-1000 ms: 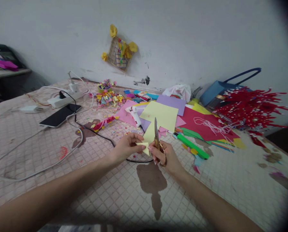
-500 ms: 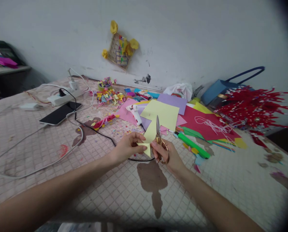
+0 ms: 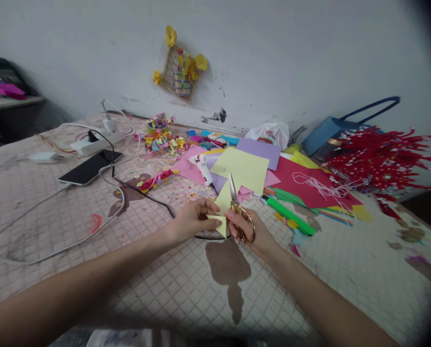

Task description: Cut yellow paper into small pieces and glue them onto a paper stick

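Observation:
Between the thumb and fingers of my left hand [image 3: 194, 219] is a small folded piece of pale yellow paper [image 3: 222, 227], its pointed corner hanging down. My right hand [image 3: 253, 231] is closed around a pair of gold-handled scissors [image 3: 234, 193], blades pointing up and away from me. The right fingertips are close to the paper's right edge; whether they touch it I cannot tell. Just beyond both hands, a pale yellow strip [image 3: 223, 196] lies by a larger pale yellow sheet [image 3: 246, 166].
A white glue gun [image 3: 201, 168] rests on pink paper, its black cord running behind my left hand. Right of the scissors lies a green glue-like stick or cutter [image 3: 289, 217]. A tablet [image 3: 90, 167], a power strip [image 3: 96, 143] and red pipe-cleaner-like stems [image 3: 374, 156] stand farther out.
Both hands keep their hold on the paper and scissors. The scissors tilt slightly more to the left, and the small paper has shifted a little. The view has moved slightly.

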### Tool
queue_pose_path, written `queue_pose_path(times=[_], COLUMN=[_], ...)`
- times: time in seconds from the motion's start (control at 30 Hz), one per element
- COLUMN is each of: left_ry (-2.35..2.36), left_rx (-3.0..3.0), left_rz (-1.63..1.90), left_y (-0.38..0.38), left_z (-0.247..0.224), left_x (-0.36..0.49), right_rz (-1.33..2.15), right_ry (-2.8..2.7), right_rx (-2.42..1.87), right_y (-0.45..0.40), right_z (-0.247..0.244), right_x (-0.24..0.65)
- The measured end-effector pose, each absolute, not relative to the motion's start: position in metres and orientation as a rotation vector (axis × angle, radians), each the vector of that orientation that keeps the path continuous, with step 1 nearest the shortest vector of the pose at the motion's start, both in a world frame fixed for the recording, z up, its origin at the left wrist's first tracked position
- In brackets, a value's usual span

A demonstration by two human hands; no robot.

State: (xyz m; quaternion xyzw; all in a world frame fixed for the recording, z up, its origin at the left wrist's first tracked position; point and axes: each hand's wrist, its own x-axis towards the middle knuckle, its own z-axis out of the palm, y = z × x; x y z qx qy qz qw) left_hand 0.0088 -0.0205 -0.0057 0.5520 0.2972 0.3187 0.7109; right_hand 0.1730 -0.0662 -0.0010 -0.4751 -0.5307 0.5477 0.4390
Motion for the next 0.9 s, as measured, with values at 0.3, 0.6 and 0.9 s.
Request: queue_pose_path(times=[0.3,0.6,0.9], left_ry=[0.688,0.64,0.688], left_rx=[1.521,1.371,1.221], left_rz=[0.731,0.699,0.571], left_y=[-0.0244,-0.0215,-0.0196], left_z=[-0.0118,-0.0116,-0.0088], left_x=[0.0074,0.0093,0.0067], right_rz=[1.276,1.138,1.164], right_ry=[-1.551,-1.637,-1.584], right_rx=[-1.334,-1.259,-1.257], right_y=[-0.0672,-0.0672,-0.0674], right_z=[0.0038,0.0066,0.0028], right_x=[0.1774,0.1785,0.1766])
